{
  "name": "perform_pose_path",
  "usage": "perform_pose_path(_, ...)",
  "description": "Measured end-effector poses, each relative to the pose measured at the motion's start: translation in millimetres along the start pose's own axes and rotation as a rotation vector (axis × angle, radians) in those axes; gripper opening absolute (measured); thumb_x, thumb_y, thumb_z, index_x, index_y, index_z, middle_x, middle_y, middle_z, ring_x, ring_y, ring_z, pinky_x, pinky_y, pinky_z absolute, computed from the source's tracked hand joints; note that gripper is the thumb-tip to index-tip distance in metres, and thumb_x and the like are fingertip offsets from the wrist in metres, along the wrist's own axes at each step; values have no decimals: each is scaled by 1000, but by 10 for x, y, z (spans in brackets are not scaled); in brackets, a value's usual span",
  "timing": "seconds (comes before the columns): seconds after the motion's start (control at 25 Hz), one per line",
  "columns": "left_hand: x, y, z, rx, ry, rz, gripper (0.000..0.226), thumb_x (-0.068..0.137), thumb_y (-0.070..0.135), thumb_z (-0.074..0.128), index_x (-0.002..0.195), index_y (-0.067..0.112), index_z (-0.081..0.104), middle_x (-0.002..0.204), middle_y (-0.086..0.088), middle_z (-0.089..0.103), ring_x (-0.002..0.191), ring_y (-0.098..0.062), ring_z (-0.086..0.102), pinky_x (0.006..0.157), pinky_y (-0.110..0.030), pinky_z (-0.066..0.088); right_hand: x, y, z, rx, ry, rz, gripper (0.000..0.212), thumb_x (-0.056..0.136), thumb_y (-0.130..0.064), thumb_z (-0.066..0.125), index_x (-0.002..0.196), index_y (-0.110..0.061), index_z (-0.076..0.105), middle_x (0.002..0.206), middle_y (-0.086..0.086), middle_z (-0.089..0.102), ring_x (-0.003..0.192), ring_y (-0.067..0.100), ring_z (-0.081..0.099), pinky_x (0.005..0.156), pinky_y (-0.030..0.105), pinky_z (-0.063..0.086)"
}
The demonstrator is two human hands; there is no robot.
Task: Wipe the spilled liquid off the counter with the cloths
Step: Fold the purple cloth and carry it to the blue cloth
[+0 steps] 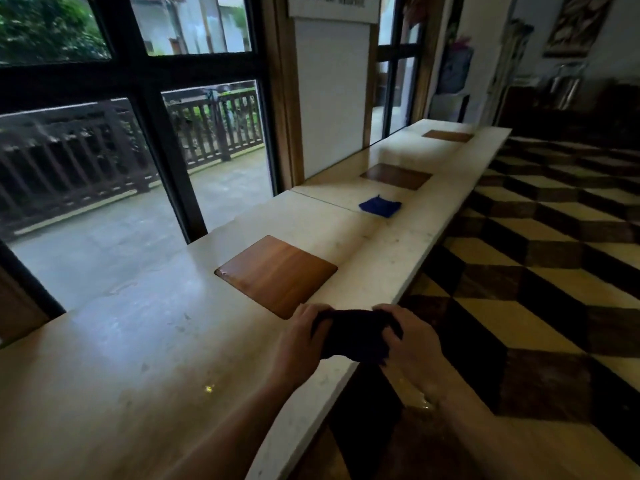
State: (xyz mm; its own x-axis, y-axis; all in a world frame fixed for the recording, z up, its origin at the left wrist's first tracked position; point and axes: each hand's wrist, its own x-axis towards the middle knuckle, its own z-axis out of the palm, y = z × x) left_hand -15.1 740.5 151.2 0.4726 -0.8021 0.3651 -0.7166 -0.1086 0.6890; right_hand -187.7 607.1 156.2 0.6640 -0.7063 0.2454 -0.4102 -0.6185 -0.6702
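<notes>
Dark cloth [356, 337], bunched into a wide wad, sits just beyond the near corner of the closest wooden inlay [277, 273] and over the front edge of the pale stone counter [138, 358]. Both hands hold it: the left hand [299, 336] has its fingers curled round the cloth's left end, and the right hand [412, 337] has its fingers curled over the right end, so the cloth spans the gap between them. Whether the cloth touches the counter top or is lifted slightly above it cannot be told. Farther along the counter from that inlay, past a seam in the stone, a folded blue cloth [380, 206] lies flat on the surface, well apart from the hands. Just beyond the blue cloth is a second wooden inlay [396, 176], and a third inlay [447, 135] lies near the far end of the counter. To the left of the closest inlay the counter top has a glossy sheen with a faint wet-looking streak [119, 289] near the window side. Black-framed windows [145, 109] rise behind the inlay, and a checkered floor [540, 258] spreads out on its right.
</notes>
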Motion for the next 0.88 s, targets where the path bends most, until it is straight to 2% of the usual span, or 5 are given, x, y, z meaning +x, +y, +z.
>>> perform_pose_path(0.16,623,-76,300,-56,-88,76,22,101,29,44,116,26,60,107,5,57,98,-10,55,85,-32,49,337,213,-132,-36,125,67,33,95,-14,55,124,-29,60,117,-13,60,103,3,53,90,27,48)
perform_pose_path(0.44,1632,20,692,-94,-220,173,24,102,29,44,120,28,59,112,11,56,100,-3,52,78,-1,34,844,475,-497,-198,245,190,28,95,-18,56,121,-28,62,112,-12,63,90,-2,51,70,5,36)
perform_pose_path(0.64,2137,319,1317,-319,-290,219,20,97,20,53,113,25,62,105,6,61,96,-9,58,82,-28,49,968,771,-969,-296,349,329,28,97,-21,53,124,-28,57,110,-21,49,98,0,46,78,18,34)
perform_pose_path(0.76,2387,536,1741,-361,-330,261,19,96,20,54,112,27,62,104,9,61,97,-5,57,80,-23,45,1029,984,-1287,-328,372,382,24,98,-24,50,120,-30,56,106,-21,48,95,3,51,78,21,39)
perform_pose_path(0.88,2639,816,2144,-421,-388,304,21,97,21,53,113,33,60,106,12,60,98,-4,58,81,-26,49,1132,1323,-1639,-353,410,418,24,98,-29,47,119,-35,56,118,-17,53,102,5,54,87,27,45)
